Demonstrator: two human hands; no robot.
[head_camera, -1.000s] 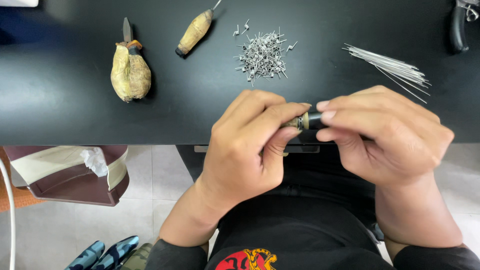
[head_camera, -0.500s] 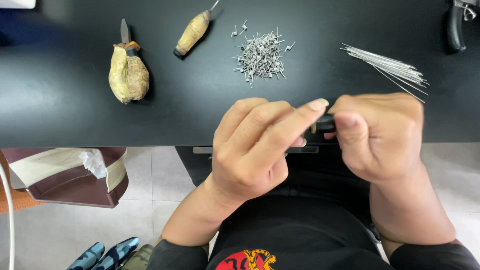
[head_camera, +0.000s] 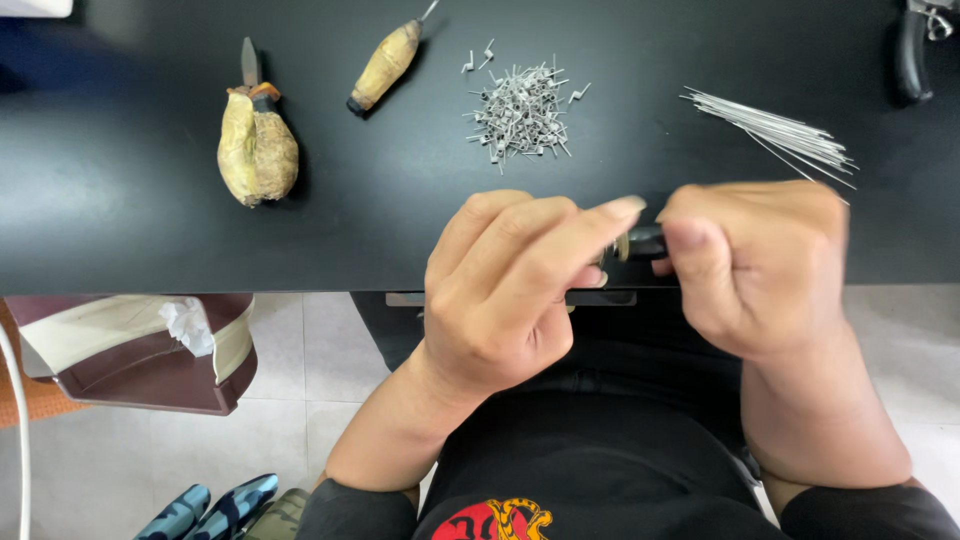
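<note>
A: What were the hands doing?

B: Both were up at the near edge of the black table (head_camera: 120, 200), close together. The right hand (head_camera: 765, 265) was curled tight round a small dark cylindrical tool (head_camera: 640, 243); only its left end w/ a pale metal tip showed, rest hidden in the fist. The left hand (head_camera: 505, 290) had fingers bent, index finger and thumb meeting at that tip. Couldn't tell if it pinched smth tiny there or just touched the tool.

A: And on the table?

B: Pile of small bent wire pieces (head_camera: 518, 108) just beyond the left hand. Bundle of straight thin wires (head_camera: 775, 130) beyond the right hand. Further left, a tool w/ a bulky yellowish wrapped handle (head_camera: 256, 145) and short blade, and a slimmer yellow-handled tool (head_camera: 385, 65) near it. Dark pliers (head_camera: 915, 45) at the far right corner, partly cut off.

A: Below?

B: Maroon-and-cream bin (head_camera: 140, 345) on the floor, left of the person.
</note>
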